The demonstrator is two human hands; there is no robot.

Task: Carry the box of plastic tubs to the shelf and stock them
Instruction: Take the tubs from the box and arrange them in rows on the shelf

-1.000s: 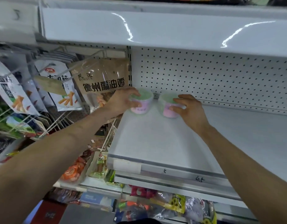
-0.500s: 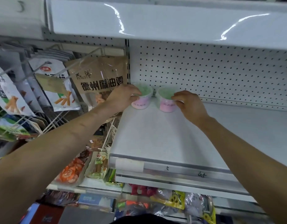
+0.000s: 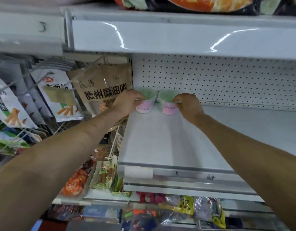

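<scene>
A white shelf fills the middle of the view, its bare surface running from the front edge back to a perforated back panel. Above it hangs the glossy front of an upper shelf with printed packs on top. Along the shelf's front edge runs a price rail with a blank white label near the front left corner. Left of the shelf, snack bags hang on wire hooks, the nearest a brown bag with dark Chinese lettering. It hangs just beside the shelf's back left corner. Lower shelves under the front edge hold packed snacks.

Both bare forearms reach across the shelf towards its back left corner. There two plastic tubs stand upright side by side, close to the back panel. Each has a green top and a pink label.

The left hand holds the left tub, fingers curled round its left side at the rim. The right hand holds the right tub, fingers pinching its right rim.
</scene>
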